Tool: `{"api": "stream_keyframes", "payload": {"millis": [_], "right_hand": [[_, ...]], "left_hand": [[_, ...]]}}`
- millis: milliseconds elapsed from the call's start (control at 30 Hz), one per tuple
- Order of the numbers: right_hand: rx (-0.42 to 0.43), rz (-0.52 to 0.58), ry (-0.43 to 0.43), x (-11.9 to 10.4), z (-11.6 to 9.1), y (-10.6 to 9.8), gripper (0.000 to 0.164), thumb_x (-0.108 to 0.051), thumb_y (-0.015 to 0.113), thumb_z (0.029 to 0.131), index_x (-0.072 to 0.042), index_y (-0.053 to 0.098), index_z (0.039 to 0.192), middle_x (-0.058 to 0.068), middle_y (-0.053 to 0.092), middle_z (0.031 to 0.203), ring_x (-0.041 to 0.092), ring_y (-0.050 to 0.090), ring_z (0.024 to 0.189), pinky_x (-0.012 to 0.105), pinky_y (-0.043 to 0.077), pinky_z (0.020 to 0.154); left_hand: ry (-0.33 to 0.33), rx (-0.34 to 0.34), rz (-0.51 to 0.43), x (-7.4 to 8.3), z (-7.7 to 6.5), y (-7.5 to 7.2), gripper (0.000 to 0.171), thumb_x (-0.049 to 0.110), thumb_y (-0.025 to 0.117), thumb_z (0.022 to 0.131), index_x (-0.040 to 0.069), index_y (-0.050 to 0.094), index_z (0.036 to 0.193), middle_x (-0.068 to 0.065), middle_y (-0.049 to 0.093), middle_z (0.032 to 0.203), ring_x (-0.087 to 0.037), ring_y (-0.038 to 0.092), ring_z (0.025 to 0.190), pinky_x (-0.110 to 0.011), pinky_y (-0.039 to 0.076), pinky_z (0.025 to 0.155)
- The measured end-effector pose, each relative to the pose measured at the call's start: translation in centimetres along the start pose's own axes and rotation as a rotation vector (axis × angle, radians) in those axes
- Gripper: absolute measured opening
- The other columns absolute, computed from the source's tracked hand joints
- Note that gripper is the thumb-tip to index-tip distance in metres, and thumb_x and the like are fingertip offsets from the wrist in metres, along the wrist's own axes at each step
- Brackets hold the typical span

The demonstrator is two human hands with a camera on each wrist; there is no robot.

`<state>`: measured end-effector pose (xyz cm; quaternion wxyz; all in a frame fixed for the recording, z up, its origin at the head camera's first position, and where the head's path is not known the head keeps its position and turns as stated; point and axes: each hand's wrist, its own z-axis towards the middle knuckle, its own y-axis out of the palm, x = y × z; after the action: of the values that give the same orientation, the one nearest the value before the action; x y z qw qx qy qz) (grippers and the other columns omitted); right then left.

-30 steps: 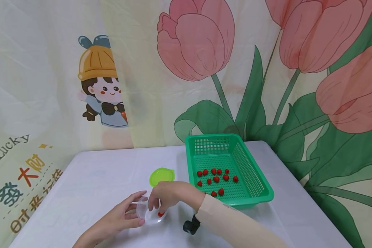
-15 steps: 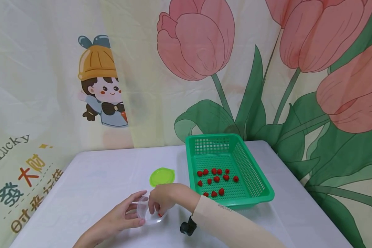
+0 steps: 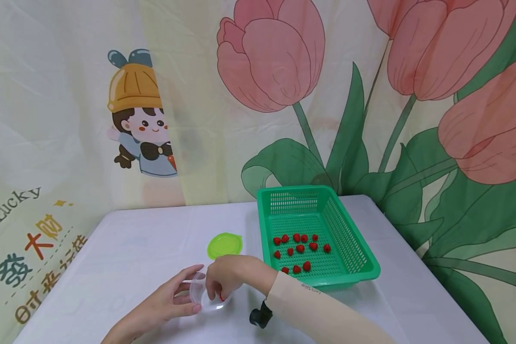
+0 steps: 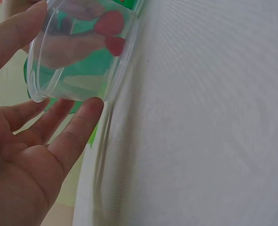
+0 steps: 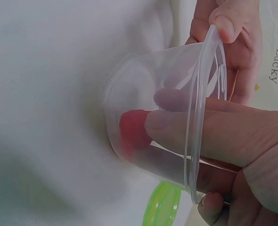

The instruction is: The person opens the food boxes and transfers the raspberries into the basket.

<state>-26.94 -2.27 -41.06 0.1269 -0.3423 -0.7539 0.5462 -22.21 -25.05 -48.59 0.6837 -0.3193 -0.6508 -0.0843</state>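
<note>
A clear plastic tub (image 3: pixel 199 295) stands on the table with my left hand (image 3: pixel 168 297) gripping its side, thumb on the near side and fingers on the far side. Into the tub's mouth reaches my right hand (image 3: pixel 228 276), its fingers bent downward. Low inside, the right thumb and fingers pinch a red raspberry (image 5: pixel 133 128), seen through the wall in the right wrist view. Two red patches show there in the left wrist view, a larger raspberry (image 4: pixel 110 23) and a smaller red piece (image 4: pixel 115 45), both at the fingertips near the tub's base.
A green perforated basket (image 3: pixel 337 265) at the right holds several raspberries (image 3: pixel 300 248) on its floor. Just behind the tub, a lime-green lid (image 3: pixel 225 245) lies flat on the white-covered table (image 3: pixel 163 248). A printed cloth (image 3: pixel 206 143) hangs behind the table.
Compared with a second ago, my right wrist and sleeve have shifted slightly left, and less of the raspberry in the tub shows. The left hand and tub have stayed put.
</note>
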Motion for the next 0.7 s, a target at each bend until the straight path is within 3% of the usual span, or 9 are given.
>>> {"api": "stream_keyframes", "payload": {"millis": [400, 567, 700], "right_hand": [[0.021, -0.005, 0.009, 0.2, -0.1, -0.1, 0.011, -0.011, 0.087, 0.090, -0.021, 0.085, 0.091, -0.015, 0.072, 0.078, 0.001, 0.060, 0.074, 0.013, 0.048, 0.068], [0.030, 0.051, -0.006, 0.5, -0.1, 0.0, 0.010, -0.012, 0.087, 0.090, -0.021, 0.085, 0.095, -0.015, 0.072, 0.080, 0.001, 0.061, 0.075, 0.012, 0.050, 0.070], [0.093, 0.119, -0.042, 1.0, -0.4, -0.1, 0.010, -0.013, 0.084, 0.093, -0.020, 0.085, 0.099, -0.015, 0.073, 0.084, -0.001, 0.062, 0.077, 0.011, 0.051, 0.072]], "left_hand": [[0.009, -0.009, -0.011, 0.0, 0.1, 0.0, 0.085, 0.013, 0.076, 0.099, 0.014, 0.026, 0.167, -0.024, 0.033, 0.166, -0.044, 0.048, 0.144, -0.023, 0.052, 0.103], [0.002, -0.003, 0.007, 0.0, 0.0, 0.0, 0.085, 0.014, 0.076, 0.098, 0.014, 0.027, 0.167, -0.022, 0.035, 0.165, -0.044, 0.046, 0.145, -0.023, 0.052, 0.103], [-0.009, 0.002, 0.010, 0.1, -0.1, 0.0, 0.085, 0.015, 0.077, 0.098, 0.015, 0.027, 0.167, -0.021, 0.035, 0.165, -0.043, 0.047, 0.144, -0.023, 0.052, 0.103]]}}
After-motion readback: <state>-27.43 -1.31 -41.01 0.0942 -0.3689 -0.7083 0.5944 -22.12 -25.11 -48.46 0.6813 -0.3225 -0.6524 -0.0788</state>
